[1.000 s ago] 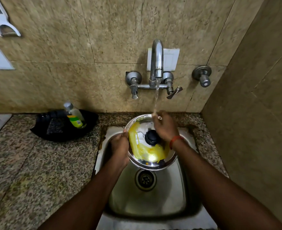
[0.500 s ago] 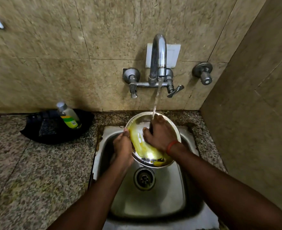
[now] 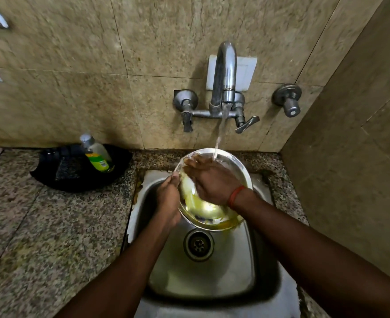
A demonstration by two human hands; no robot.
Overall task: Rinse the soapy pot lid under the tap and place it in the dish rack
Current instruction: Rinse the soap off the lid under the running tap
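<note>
A round steel pot lid [image 3: 233,165] smeared with yellow residue is tilted over the steel sink [image 3: 253,271], under the running tap [image 3: 224,72]. My left hand [image 3: 168,200] grips the lid's left rim. My right hand [image 3: 210,180], with a red band on the wrist, lies flat across the lid's face and hides its black knob. Water falls onto the lid's upper part just beside my right fingers. No dish rack is in view.
A black tray [image 3: 58,171] with a green-labelled soap bottle [image 3: 96,153] sits on the speckled granite counter [image 3: 40,237] left of the sink. Tiled walls close in behind and on the right. The drain [image 3: 198,245] lies below the lid.
My right hand has moved from the lid's top edge down across its face, covering the knob. Much of the yellow smear has thinned. The left hand keeps its grip.
</note>
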